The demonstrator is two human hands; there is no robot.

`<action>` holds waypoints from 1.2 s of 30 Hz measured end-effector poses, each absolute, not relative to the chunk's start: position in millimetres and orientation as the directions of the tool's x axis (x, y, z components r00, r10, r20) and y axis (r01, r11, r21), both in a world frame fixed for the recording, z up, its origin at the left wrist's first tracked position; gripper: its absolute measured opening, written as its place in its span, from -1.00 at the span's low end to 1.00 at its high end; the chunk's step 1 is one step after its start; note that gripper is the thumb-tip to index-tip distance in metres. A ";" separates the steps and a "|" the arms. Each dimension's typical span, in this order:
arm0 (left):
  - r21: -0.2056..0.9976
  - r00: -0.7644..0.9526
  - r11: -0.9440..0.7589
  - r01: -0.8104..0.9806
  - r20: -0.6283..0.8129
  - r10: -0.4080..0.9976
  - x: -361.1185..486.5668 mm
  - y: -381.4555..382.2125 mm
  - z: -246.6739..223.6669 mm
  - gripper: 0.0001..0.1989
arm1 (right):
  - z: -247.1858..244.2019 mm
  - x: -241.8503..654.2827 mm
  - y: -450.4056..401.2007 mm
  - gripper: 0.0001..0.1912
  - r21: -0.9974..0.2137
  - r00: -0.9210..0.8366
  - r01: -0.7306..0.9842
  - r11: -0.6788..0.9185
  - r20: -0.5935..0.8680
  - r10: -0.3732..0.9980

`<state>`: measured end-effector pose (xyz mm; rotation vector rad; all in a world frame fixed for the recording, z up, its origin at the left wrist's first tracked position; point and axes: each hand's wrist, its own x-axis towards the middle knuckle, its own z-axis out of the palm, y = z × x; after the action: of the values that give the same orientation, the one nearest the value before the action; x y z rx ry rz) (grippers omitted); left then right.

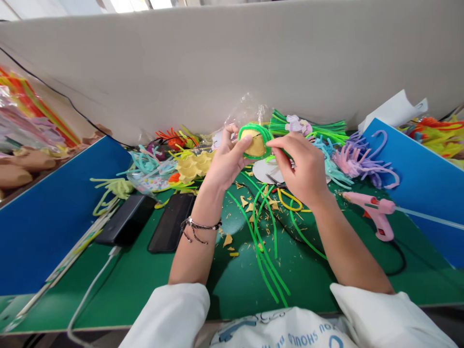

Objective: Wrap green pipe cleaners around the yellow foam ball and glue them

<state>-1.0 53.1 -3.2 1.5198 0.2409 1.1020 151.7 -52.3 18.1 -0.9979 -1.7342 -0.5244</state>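
My left hand [231, 159] is closed around a small yellow cup-shaped piece [255, 144], held up over the table with the thumb on its face. Bright green pipe cleaner [266, 134] is wound about the rim of that piece. At its right side my right hand [300, 164] pinches the green pipe cleaner between thumb and index finger; the pinched bit is mostly hidden. Below both hands, loose green pipe cleaners [258, 229] lie across the green tabletop. Scissors [274, 181] and a yellow pipe cleaner loop [291, 201] rest under my right hand.
A pink glue gun [377, 210] lies at the right, its cord trailing. Left are a black phone [171, 223] and a cabled power bank [126, 220]. Blue dividers [420, 183] flank the table. Yellow egg-carton cups [195, 165] and bundled pipe cleaners [328, 129] sit behind; scraps [227, 240] litter the middle.
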 end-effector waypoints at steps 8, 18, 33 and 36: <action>0.792 0.642 -0.551 -0.263 0.570 0.513 -12.3 41.1 12.3 -0.60 | 27.1 167.9 -58.7 -0.83 -0.123 -0.222 0.780 0.614 0.862 0.455; 0.698 0.644 -0.646 -0.310 0.654 0.398 -13.2 35.0 15.6 -0.59 | 37.2 169.3 -69.8 -0.84 -0.114 -0.212 0.780 0.615 0.876 0.432; 0.468 0.517 -0.845 -0.257 0.806 0.289 -17.0 32.3 20.4 -0.68 | 39.7 164.5 -78.4 -0.81 -0.041 -0.228 0.797 0.602 0.903 0.363; 0.444 0.506 -0.858 -0.260 0.819 0.270 -16.5 32.9 19.4 -0.68 | 37.3 163.1 -77.4 -0.80 -0.021 -0.235 0.805 0.593 0.906 0.352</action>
<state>-16.5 32.9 19.4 2.2293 0.0084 1.3412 163.1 -77.4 37.3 -0.9397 -1.8278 -0.5705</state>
